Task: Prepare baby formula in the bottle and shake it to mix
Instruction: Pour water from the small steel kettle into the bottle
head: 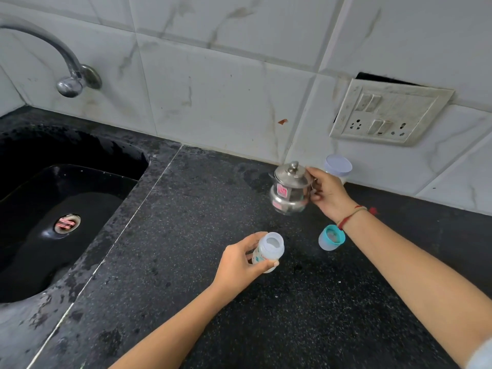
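Both hands were closed on things: an open baby bottle [268,251] was gripped by the left hand [239,265] on the black counter [186,235] at lower centre, a steel kettle [290,189] was held tilted by the right hand [328,194] above it.

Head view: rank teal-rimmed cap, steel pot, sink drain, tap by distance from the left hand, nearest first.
From the left hand, holding the bottle:
1. teal-rimmed cap, to its right on the counter
2. steel pot, held up behind and right
3. sink drain, far left
4. tap, on the back-left wall
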### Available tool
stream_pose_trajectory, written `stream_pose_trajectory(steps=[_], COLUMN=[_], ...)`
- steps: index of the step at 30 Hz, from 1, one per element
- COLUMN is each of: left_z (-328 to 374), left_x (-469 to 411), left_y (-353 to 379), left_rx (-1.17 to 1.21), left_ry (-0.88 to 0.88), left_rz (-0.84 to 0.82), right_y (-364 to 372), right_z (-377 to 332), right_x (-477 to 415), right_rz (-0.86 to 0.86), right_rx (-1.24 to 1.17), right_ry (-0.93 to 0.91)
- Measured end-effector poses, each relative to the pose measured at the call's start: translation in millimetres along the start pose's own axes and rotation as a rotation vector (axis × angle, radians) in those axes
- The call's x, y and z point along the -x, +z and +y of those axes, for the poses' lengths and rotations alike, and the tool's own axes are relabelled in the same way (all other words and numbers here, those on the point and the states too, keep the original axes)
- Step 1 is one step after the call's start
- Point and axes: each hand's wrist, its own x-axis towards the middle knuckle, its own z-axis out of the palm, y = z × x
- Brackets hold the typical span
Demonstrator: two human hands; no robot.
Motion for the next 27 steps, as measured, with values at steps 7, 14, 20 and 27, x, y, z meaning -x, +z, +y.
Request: stream_pose_trajectory(steps=[7,14,20,27], left_z=[2,2,4,5], left_x=[1,1,2,2], left_y=[1,1,2,1], left_rx=[-0.009,-0.03,-0.028,-0.025], left_ry=[-0.007,-0.008,-0.008,-0.001], left_rz=[0.007,0.004,0.01,0.01], right_y=[29,33,31,23], right_z=[21,36,45,41], right_x=[-60,-91,-100,-95], right_rz=[0.275,0.374,0.355,0.276], right_rx=[-0.206,-0.186,-0.192,-0.157], right_ry=[0.073,0.061,0.053,0.066])
